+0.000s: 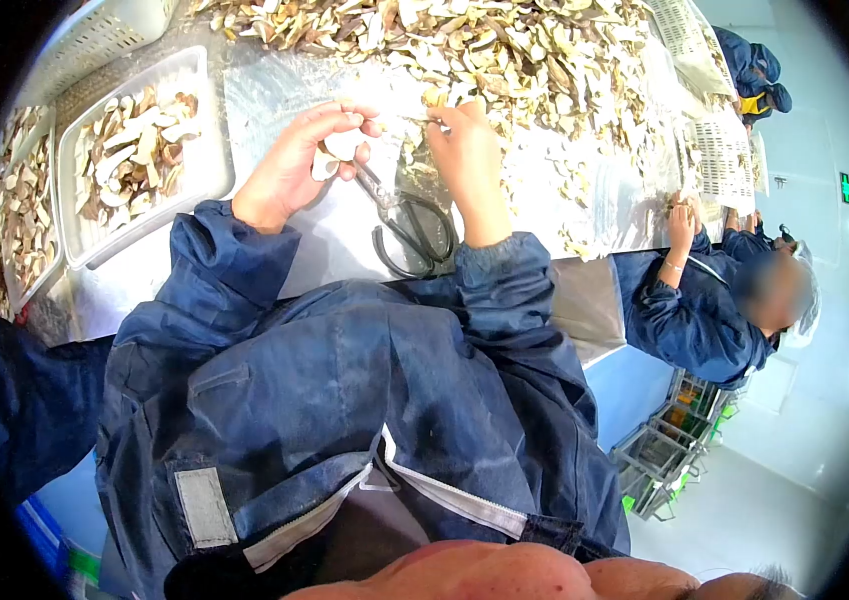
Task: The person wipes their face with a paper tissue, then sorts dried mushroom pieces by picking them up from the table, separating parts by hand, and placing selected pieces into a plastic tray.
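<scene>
Pale sliced pieces (343, 145), which look like dried mushroom, are held in my left hand (305, 155), its fingers curled round them. My right hand (467, 165) is to the right over the table, with thumb and fingertips pinched; what they hold, if anything, is too small to make out. Black-handled scissors (413, 225) lie on the table between my hands, blades pointing up toward the left fingers. Beyond both hands spreads a large heap of sliced pieces (505, 60).
A white tray (220, 150) of slices stands at the left, beside another filled container (57, 225). White baskets (725, 160) stand at the right. Co-workers in blue sit at the right (700, 310) and far left (35, 400); another person (750, 70) is farther back.
</scene>
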Tool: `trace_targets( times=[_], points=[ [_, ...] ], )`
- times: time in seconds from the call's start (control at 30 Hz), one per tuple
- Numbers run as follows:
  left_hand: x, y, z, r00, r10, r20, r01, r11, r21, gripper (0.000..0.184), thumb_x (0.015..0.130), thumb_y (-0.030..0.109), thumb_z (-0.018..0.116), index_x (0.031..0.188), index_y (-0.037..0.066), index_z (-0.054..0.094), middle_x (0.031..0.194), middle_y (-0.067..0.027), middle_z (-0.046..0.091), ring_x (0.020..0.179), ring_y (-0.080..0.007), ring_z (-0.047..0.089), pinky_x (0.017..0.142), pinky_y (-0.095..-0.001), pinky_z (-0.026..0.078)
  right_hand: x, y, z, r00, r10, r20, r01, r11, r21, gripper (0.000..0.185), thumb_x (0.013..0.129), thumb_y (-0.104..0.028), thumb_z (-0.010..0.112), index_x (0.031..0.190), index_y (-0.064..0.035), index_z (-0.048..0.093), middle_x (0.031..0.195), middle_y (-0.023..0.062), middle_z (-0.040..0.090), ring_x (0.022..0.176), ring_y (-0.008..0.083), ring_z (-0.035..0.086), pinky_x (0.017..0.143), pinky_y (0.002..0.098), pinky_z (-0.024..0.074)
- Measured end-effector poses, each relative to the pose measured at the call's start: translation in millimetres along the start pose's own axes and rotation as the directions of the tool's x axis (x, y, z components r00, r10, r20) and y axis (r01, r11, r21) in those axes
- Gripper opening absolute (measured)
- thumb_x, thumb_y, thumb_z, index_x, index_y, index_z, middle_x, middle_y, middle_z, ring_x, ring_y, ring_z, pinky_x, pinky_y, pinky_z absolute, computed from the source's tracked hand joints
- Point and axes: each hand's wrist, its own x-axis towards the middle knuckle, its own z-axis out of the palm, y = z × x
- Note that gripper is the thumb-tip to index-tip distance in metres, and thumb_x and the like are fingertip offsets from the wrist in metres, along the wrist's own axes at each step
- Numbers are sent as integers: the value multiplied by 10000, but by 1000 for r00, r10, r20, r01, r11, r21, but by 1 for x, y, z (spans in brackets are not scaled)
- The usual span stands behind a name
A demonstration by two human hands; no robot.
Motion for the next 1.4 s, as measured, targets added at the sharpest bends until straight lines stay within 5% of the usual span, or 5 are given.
trace_targets(
  times=[0.23,0.33,0.73,1.03,1.4],
  points=[
    [5,-3,-9,998,52,35,-51,998,-27,174,975,225,585,1037,65,614,961,-43,630,750,-106,624,519,-215,478,5,9,2,999,-18,47,14,997,82,143,844,-137,696,958,-53,722,845,104,658,720,248,635,674,353,500],
    [1,-4,-3,999,44,12,-44,999,28,152,978,230,595,1010,82,611,943,-36,626,750,-100,623,514,-216,474,5,-9,-20,876,318,362,-460,776,431,161,853,-154,725,879,3,701,782,47,649,700,133,612,613,276,478],
    [5,-17,-1,995,32,89,-52,970,237,154,965,226,636,1015,81,620,868,-9,634,712,-73,619,494,-202,459,-15,-37,-26,795,71,603,-576,403,712,170,920,-153,688,931,17,692,783,-7,644,708,60,554,656,206,440],
    [2,-6,0,998,55,9,-54,998,-11,166,969,208,586,1044,62,613,898,-44,641,759,-133,671,510,-227,501,21,14,5,992,122,38,-112,972,-207,225,830,-252,712,858,-30,732,751,149,687,724,307,673,653,382,510],
    [6,-11,-8,998,-14,-61,-1,969,-246,288,997,300,562,1160,64,592,1010,-89,676,902,-241,706,560,-286,538,16,-40,-31,914,218,343,-393,690,608,252,881,-236,733,911,14,716,764,57,686,707,115,616,625,251,471]
  ],
)
